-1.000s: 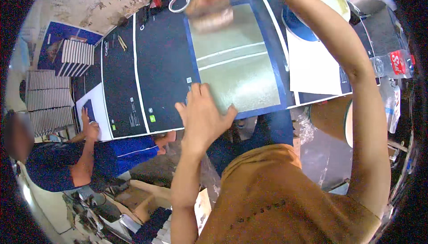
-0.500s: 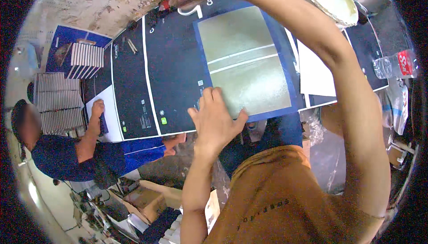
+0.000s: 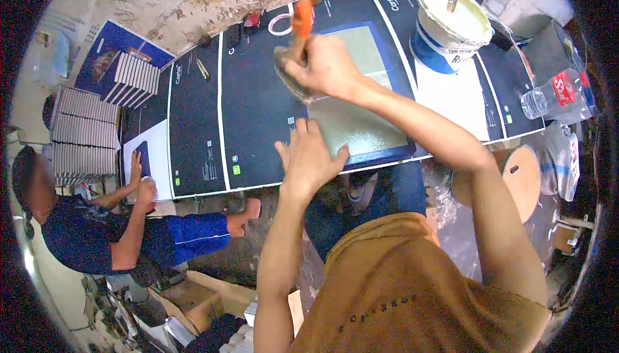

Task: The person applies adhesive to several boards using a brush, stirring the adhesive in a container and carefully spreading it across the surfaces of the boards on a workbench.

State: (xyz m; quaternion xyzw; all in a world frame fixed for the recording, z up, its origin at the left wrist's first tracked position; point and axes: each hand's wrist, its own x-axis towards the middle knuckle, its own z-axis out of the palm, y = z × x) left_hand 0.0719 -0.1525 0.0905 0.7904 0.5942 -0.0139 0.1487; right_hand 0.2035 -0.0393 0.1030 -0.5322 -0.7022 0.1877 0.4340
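Observation:
In front of me lies a flat book cover [image 3: 361,127], grey boards on a blue sheet, with a wet shine on its near part. My right hand [image 3: 329,66] is closed round a brush [image 3: 303,19] with an orange handle, over the cover's left edge. Its blurred bristle end points left and down, so I cannot tell whether it touches the surface. My left hand [image 3: 309,158] rests with spread fingers at the near left corner of the cover, holding nothing. My right hand and forearm hide part of the boards.
A bucket of pale paste [image 3: 445,37] with a stick in it stands at the far right, near a plastic bottle [image 3: 558,97]. White tape [image 3: 280,25] lies at the back. Stacked books [image 3: 84,134] fill the left, where another person [image 3: 97,230] works over a white sheet.
My right hand has brought the brush from the far edge of the table down toward the cover. My left hand stays at the near corner. The other person's hands have shifted.

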